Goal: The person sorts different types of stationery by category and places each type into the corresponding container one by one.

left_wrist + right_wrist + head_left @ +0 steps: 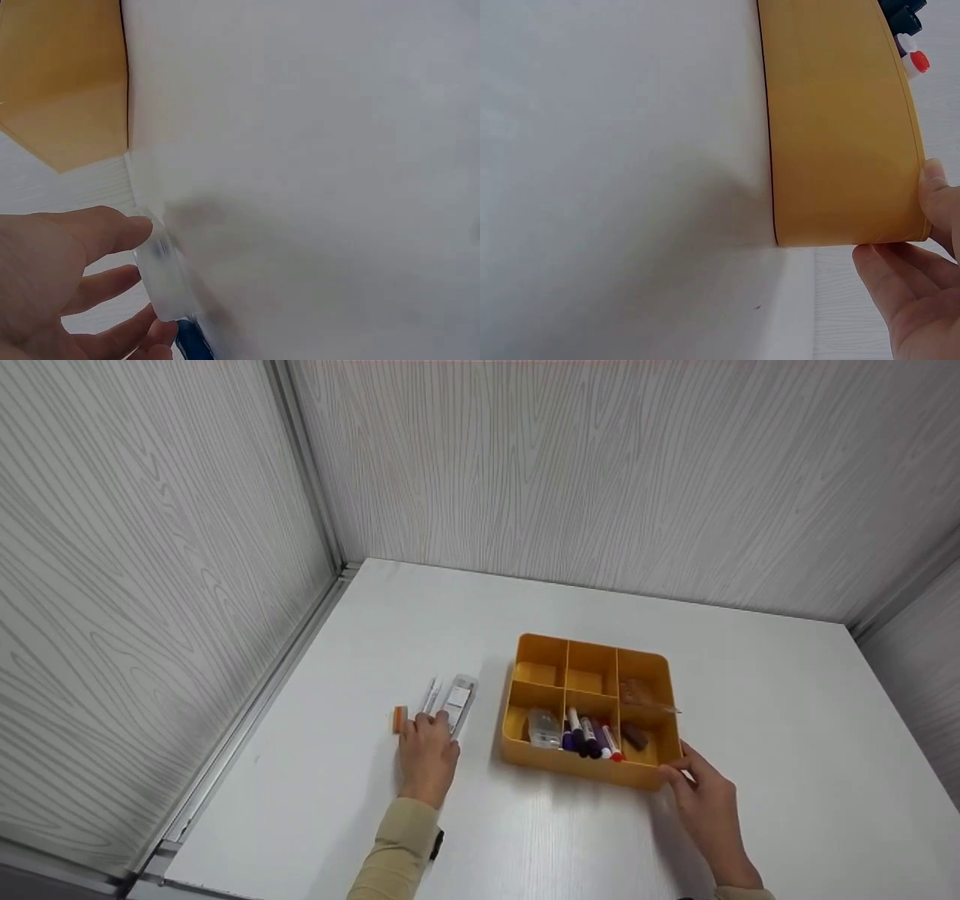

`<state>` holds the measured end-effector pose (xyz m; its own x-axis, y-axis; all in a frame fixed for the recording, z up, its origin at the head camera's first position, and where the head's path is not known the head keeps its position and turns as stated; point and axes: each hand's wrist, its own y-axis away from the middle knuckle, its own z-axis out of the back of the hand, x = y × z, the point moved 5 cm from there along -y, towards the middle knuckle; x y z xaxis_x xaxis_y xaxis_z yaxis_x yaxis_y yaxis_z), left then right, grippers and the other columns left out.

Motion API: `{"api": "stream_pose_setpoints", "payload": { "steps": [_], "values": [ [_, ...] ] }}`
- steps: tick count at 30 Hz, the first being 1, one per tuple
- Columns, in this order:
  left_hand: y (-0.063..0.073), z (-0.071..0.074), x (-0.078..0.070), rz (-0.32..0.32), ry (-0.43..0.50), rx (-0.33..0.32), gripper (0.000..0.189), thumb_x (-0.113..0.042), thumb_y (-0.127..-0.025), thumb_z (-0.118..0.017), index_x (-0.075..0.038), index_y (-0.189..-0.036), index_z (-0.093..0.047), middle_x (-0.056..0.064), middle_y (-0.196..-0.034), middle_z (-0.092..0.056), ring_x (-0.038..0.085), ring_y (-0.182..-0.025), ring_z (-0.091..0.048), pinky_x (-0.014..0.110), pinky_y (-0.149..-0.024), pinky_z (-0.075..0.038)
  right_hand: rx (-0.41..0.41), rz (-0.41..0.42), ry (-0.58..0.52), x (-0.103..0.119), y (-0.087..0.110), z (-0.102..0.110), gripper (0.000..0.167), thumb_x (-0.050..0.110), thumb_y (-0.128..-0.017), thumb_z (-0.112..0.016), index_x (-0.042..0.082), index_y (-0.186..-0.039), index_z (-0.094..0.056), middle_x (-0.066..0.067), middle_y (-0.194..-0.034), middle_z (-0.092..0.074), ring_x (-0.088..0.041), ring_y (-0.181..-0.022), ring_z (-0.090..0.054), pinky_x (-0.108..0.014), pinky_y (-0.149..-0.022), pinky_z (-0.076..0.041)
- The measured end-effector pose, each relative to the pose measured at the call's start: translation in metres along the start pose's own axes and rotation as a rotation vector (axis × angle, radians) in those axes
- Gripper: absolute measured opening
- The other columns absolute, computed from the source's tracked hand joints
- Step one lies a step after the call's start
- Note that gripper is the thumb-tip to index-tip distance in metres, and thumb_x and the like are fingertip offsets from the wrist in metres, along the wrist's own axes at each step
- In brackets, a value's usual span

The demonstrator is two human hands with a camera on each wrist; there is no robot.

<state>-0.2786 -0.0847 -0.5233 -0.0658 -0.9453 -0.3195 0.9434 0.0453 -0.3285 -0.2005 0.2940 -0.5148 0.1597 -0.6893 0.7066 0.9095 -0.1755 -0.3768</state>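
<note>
My left hand (pixel 430 754) reaches over the near end of a slim clear plastic case (pixel 459 699) lying on the table. In the left wrist view, thumb and fingers pinch the end of that case (pixel 161 281). Beside it lie thin clear-and-white sticks (pixel 430 695), their kind too small to tell, and a small orange-and-white block (pixel 400 719), like an eraser. A blue piece (pixel 193 341) shows by the fingertips. My right hand (pixel 705 795) grips the near right corner of a yellow compartment tray (pixel 585 767), thumb at the rim and fingers against the side.
Inside the tray are several markers (pixel 589 735), a clear plastic box (pixel 544 729), a dark brown block (pixel 634 736) and a clear flat piece (pixel 645 697) poking past the right wall. Wood-grain panels (pixel 585 472) enclose the white table (pixel 787 697) at the back and sides.
</note>
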Motion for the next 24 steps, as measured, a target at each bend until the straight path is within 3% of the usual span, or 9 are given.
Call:
{"api": "stream_pose_setpoints", "payload": {
  "steps": [14,24],
  "values": [
    [-0.0001,0.0024,-0.0038,0.004,-0.023,0.043,0.035,-0.015,-0.08,-0.081,-0.002,-0.107,-0.063,0.02,-0.092,-0.067,0.034,-0.084,-0.059,0.044,-0.072,-0.05,0.001,-0.006,-0.025,-0.0006,-0.0005,-0.0001,0.011,0.009,-0.09,-0.07,0.001,-0.088,-0.064,-0.027,-0.135,-0.058,-0.044,-0.119,-0.059,-0.042,-0.08,-0.053],
    [0.0014,0.0044,-0.0057,0.007,0.022,0.056,0.036,-0.014,-0.081,-0.079,0.002,-0.11,-0.064,0.02,-0.088,-0.067,0.035,-0.083,-0.062,0.046,-0.072,-0.051,0.011,-0.039,-0.021,-0.0011,-0.0004,-0.0002,0.012,0.01,-0.09,-0.07,0.001,-0.088,-0.063,-0.027,-0.135,-0.058,-0.044,-0.121,-0.058,-0.042,-0.081,-0.053]
  ]
}}
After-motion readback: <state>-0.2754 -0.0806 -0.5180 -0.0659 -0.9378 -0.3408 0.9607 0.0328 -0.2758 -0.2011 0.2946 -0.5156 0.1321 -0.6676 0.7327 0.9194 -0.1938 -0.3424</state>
